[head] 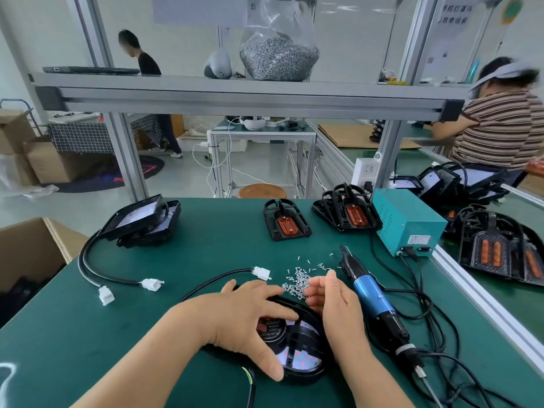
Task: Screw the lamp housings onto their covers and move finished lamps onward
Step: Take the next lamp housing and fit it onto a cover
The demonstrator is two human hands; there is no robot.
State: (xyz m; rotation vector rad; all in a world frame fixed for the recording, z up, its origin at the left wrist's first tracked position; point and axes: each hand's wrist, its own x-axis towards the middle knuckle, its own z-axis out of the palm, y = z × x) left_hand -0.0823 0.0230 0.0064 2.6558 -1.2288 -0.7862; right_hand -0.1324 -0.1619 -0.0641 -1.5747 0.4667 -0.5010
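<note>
A black lamp (297,348) lies on the green table in front of me, its housing set on its cover. My left hand (250,319) presses flat on top of it, thumb at its near rim. My right hand (332,301) hovers at the lamp's far right edge, fingers curled beside a pile of small silver screws (297,282); whether it pinches a screw I cannot tell. A blue electric screwdriver (374,298) lies on the table to the right of my right hand.
Two black housings with orange inserts (287,220) (350,214) stand at the back. Stacked lamps with cables and white connectors (147,222) sit at back left. A teal power box (406,222) is on the right, with cables trailing from it. A cardboard box (32,248) stands at the left.
</note>
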